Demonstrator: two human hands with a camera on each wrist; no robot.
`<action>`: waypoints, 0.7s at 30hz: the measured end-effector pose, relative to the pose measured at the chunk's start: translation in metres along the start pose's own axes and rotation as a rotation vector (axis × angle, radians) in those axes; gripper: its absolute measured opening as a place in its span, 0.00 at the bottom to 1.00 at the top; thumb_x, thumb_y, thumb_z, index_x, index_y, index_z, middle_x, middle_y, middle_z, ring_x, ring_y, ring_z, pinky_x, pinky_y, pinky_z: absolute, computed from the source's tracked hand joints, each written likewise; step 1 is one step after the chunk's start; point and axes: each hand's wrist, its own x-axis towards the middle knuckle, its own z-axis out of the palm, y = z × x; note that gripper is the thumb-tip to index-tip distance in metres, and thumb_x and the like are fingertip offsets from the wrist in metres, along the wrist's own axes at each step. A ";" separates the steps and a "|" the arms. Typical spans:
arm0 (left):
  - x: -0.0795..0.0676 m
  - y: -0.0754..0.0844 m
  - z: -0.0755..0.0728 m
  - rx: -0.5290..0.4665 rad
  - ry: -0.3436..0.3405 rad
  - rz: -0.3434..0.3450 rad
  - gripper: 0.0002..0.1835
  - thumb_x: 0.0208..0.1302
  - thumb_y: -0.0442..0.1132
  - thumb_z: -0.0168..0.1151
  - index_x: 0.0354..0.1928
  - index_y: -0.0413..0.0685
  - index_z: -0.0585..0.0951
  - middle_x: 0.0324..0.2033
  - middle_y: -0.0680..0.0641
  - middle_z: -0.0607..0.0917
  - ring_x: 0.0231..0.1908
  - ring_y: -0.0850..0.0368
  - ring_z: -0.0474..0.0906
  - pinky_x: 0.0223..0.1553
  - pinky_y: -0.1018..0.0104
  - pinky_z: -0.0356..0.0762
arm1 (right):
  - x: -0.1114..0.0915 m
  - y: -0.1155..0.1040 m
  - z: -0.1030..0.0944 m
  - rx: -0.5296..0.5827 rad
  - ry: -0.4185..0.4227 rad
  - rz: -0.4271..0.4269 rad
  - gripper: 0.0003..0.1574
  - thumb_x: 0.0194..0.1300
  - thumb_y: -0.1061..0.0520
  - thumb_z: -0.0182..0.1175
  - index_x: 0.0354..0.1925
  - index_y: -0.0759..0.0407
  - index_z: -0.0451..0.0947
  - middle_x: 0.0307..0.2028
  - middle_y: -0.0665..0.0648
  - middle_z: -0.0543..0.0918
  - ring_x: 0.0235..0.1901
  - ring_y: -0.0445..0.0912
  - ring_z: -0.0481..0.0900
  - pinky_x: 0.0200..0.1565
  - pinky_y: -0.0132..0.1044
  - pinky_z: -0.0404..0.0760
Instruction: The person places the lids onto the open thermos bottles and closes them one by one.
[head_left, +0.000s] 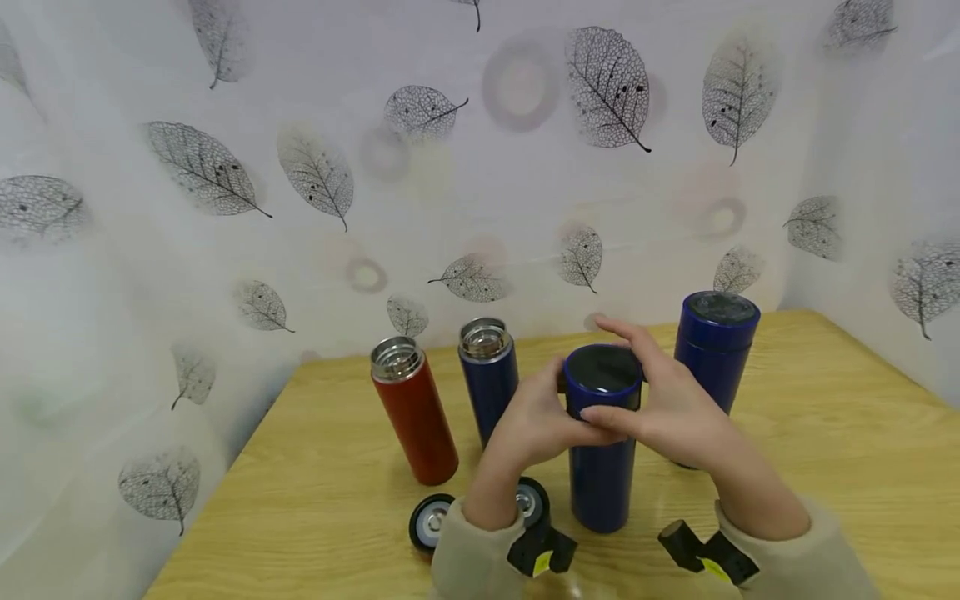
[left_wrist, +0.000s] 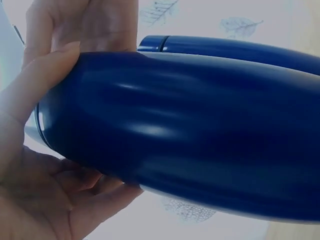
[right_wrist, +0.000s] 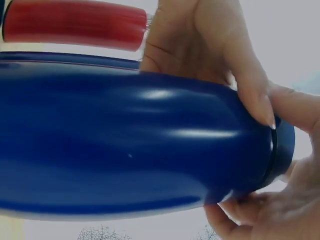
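A dark blue thermos bottle (head_left: 602, 492) stands upright on the table, its dark-topped lid (head_left: 603, 371) in place. My left hand (head_left: 534, 417) grips the bottle's upper part from the left, thumb across the front. From the other side, my right hand (head_left: 678, 408) holds around the lid, its thumb overlapping the left one. In the right wrist view a thin dark seam (right_wrist: 273, 150) shows between lid and body, close to a thumb tip. Most of the left fingers are hidden behind the bottle in the head view.
Left of the hands stand a red bottle (head_left: 416, 425) and a blue bottle (head_left: 487, 392), both lidless. Two loose lids, one round lid (head_left: 432, 523) and another lid (head_left: 534, 500), lie near the left sleeve. A lidded blue bottle (head_left: 716, 350) stands behind the right hand on the wooden table (head_left: 300, 517).
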 end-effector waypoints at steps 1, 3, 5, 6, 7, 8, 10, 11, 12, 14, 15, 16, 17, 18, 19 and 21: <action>0.000 0.000 0.001 -0.003 0.005 -0.012 0.34 0.38 0.42 0.74 0.50 0.48 0.70 0.40 0.55 0.77 0.40 0.62 0.73 0.40 0.69 0.71 | 0.001 0.000 0.002 -0.020 0.017 0.022 0.50 0.48 0.49 0.68 0.64 0.45 0.52 0.54 0.62 0.66 0.48 0.56 0.70 0.44 0.54 0.69; 0.000 0.000 0.002 -0.007 0.015 -0.035 0.34 0.38 0.41 0.74 0.50 0.47 0.69 0.41 0.53 0.76 0.40 0.61 0.73 0.39 0.69 0.71 | 0.002 -0.001 0.007 -0.060 0.056 0.060 0.47 0.47 0.46 0.68 0.62 0.47 0.56 0.54 0.62 0.64 0.46 0.56 0.69 0.41 0.51 0.72; 0.001 0.001 0.003 -0.016 0.023 -0.056 0.34 0.39 0.40 0.74 0.50 0.47 0.68 0.41 0.52 0.75 0.39 0.61 0.73 0.39 0.69 0.72 | 0.004 -0.001 0.012 -0.091 0.092 0.087 0.45 0.46 0.44 0.68 0.60 0.49 0.59 0.52 0.62 0.62 0.43 0.55 0.68 0.38 0.48 0.73; 0.001 0.001 0.004 -0.017 0.029 -0.065 0.34 0.39 0.40 0.73 0.51 0.47 0.68 0.41 0.52 0.75 0.39 0.61 0.73 0.39 0.69 0.72 | 0.005 -0.002 0.013 -0.108 0.110 0.099 0.45 0.46 0.44 0.68 0.59 0.49 0.60 0.50 0.63 0.63 0.41 0.55 0.68 0.36 0.48 0.73; 0.002 0.002 0.005 -0.010 0.036 -0.069 0.34 0.39 0.40 0.73 0.51 0.47 0.67 0.41 0.52 0.75 0.39 0.61 0.73 0.39 0.68 0.72 | 0.005 -0.003 0.014 -0.120 0.130 0.106 0.44 0.45 0.44 0.68 0.58 0.50 0.61 0.48 0.63 0.63 0.40 0.54 0.68 0.36 0.47 0.73; 0.002 0.003 0.006 -0.002 0.046 -0.072 0.35 0.39 0.41 0.73 0.51 0.48 0.67 0.41 0.52 0.74 0.39 0.60 0.73 0.39 0.68 0.72 | 0.005 -0.003 0.015 -0.133 0.147 0.115 0.43 0.45 0.44 0.68 0.58 0.50 0.61 0.47 0.63 0.63 0.39 0.54 0.68 0.35 0.48 0.73; 0.002 0.003 0.007 0.016 0.065 -0.076 0.35 0.39 0.42 0.73 0.51 0.48 0.67 0.41 0.52 0.74 0.39 0.60 0.73 0.39 0.67 0.72 | 0.005 -0.004 0.017 -0.154 0.175 0.129 0.43 0.45 0.44 0.68 0.57 0.50 0.62 0.45 0.63 0.63 0.38 0.54 0.67 0.35 0.48 0.72; 0.002 0.004 0.008 0.029 0.076 -0.076 0.35 0.39 0.42 0.73 0.51 0.48 0.67 0.41 0.52 0.74 0.39 0.60 0.73 0.39 0.67 0.72 | 0.005 -0.004 0.017 -0.166 0.186 0.134 0.43 0.45 0.44 0.68 0.56 0.50 0.62 0.44 0.63 0.63 0.37 0.54 0.67 0.35 0.48 0.72; 0.002 0.004 0.008 0.037 0.084 -0.075 0.34 0.39 0.42 0.73 0.51 0.48 0.67 0.40 0.53 0.74 0.39 0.60 0.73 0.39 0.67 0.72 | 0.005 -0.005 0.018 -0.172 0.193 0.139 0.43 0.44 0.43 0.68 0.56 0.51 0.62 0.44 0.63 0.63 0.36 0.54 0.67 0.35 0.48 0.72; 0.000 0.004 0.008 0.051 0.094 -0.075 0.34 0.39 0.43 0.73 0.50 0.48 0.68 0.40 0.53 0.75 0.39 0.60 0.73 0.39 0.67 0.72 | 0.004 -0.005 0.019 -0.187 0.200 0.146 0.43 0.44 0.42 0.68 0.57 0.50 0.62 0.43 0.63 0.63 0.35 0.54 0.67 0.34 0.48 0.72; 0.000 0.004 0.008 0.057 0.096 -0.074 0.33 0.39 0.43 0.73 0.50 0.48 0.68 0.40 0.53 0.75 0.38 0.60 0.73 0.39 0.67 0.72 | 0.004 -0.005 0.019 -0.192 0.201 0.146 0.44 0.44 0.42 0.68 0.57 0.50 0.62 0.42 0.63 0.63 0.35 0.53 0.67 0.34 0.47 0.72; 0.000 0.003 0.008 0.059 0.094 -0.072 0.33 0.39 0.43 0.73 0.50 0.48 0.68 0.40 0.53 0.75 0.38 0.60 0.73 0.38 0.67 0.72 | 0.004 -0.005 0.020 -0.197 0.199 0.142 0.44 0.45 0.42 0.67 0.58 0.49 0.61 0.42 0.63 0.63 0.34 0.53 0.67 0.34 0.47 0.72; -0.001 0.003 0.007 0.058 0.089 -0.072 0.33 0.40 0.43 0.73 0.50 0.48 0.68 0.40 0.52 0.75 0.38 0.60 0.73 0.38 0.67 0.72 | 0.003 -0.005 0.020 -0.198 0.191 0.138 0.45 0.45 0.41 0.67 0.59 0.49 0.60 0.42 0.63 0.63 0.34 0.53 0.67 0.33 0.46 0.72; -0.001 0.003 0.006 0.056 0.080 -0.069 0.33 0.40 0.43 0.73 0.50 0.48 0.68 0.40 0.52 0.75 0.38 0.60 0.73 0.37 0.67 0.72 | 0.003 -0.005 0.019 -0.194 0.178 0.129 0.46 0.46 0.41 0.66 0.60 0.48 0.59 0.43 0.63 0.62 0.35 0.53 0.67 0.33 0.46 0.72; -0.002 0.002 0.005 0.054 0.068 -0.064 0.33 0.40 0.43 0.72 0.50 0.48 0.68 0.40 0.52 0.75 0.38 0.60 0.73 0.37 0.68 0.72 | 0.002 -0.004 0.018 -0.187 0.160 0.117 0.47 0.47 0.40 0.66 0.61 0.47 0.57 0.45 0.64 0.62 0.36 0.54 0.67 0.33 0.46 0.73; -0.002 0.000 0.003 0.040 0.038 -0.046 0.33 0.41 0.43 0.72 0.51 0.47 0.68 0.41 0.52 0.75 0.39 0.60 0.73 0.37 0.68 0.72 | 0.001 -0.002 0.015 -0.152 0.105 0.076 0.48 0.49 0.41 0.64 0.63 0.46 0.54 0.50 0.64 0.61 0.40 0.55 0.69 0.36 0.48 0.73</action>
